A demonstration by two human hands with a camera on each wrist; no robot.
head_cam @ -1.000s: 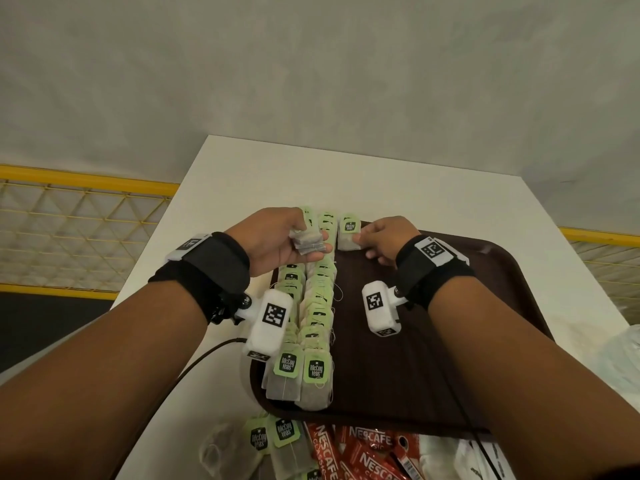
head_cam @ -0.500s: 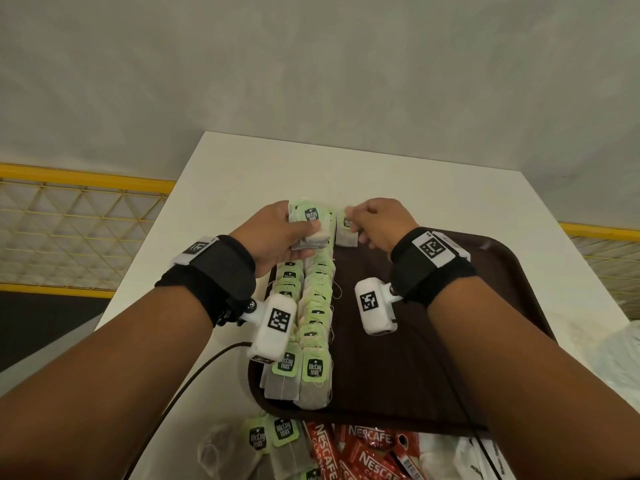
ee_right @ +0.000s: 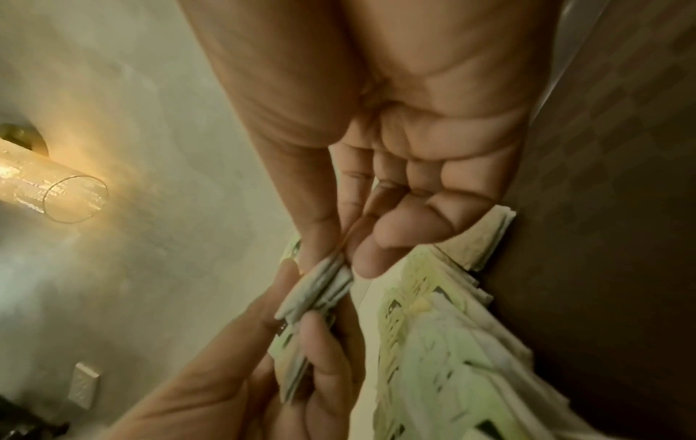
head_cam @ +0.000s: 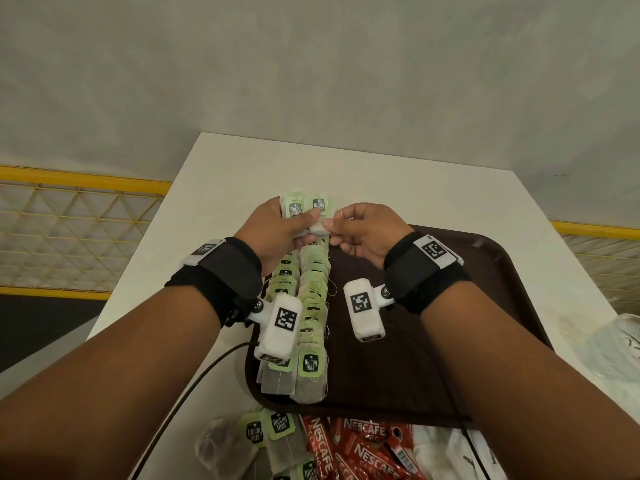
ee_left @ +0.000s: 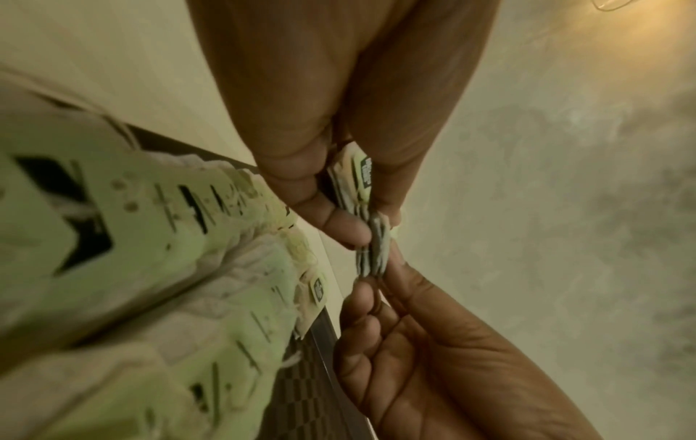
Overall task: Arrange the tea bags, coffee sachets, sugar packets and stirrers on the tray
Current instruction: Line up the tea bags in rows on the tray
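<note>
My left hand (head_cam: 302, 221) grips a small stack of tea bags (head_cam: 304, 207) with green tags, raised over the far end of the brown tray (head_cam: 491, 271). My right hand (head_cam: 331, 226) pinches the near end of that stack between thumb and forefinger. The left wrist view shows the stack (ee_left: 364, 190) clamped by my left thumb, with the right fingers (ee_left: 380, 285) at its lower end. In the right wrist view the pinched stack (ee_right: 320, 285) hangs beside the laid rows (ee_right: 452, 342). Two overlapping rows of tea bags (head_cam: 304, 306) lie along the tray's left side.
Loose tea bags (head_cam: 273, 431) and red Nescafe sachets (head_cam: 367, 455) lie on the white table (head_cam: 381, 174) in front of the tray. A clear plastic bag (head_cam: 613, 351) sits at the right. Yellow mesh railing (head_cam: 69, 230) runs beside the table. The tray's right half is bare.
Both hands rose and shifted toward the table's far side. My right hand left the tea bag at the tray's far end and took hold of the stack in my left hand.
</note>
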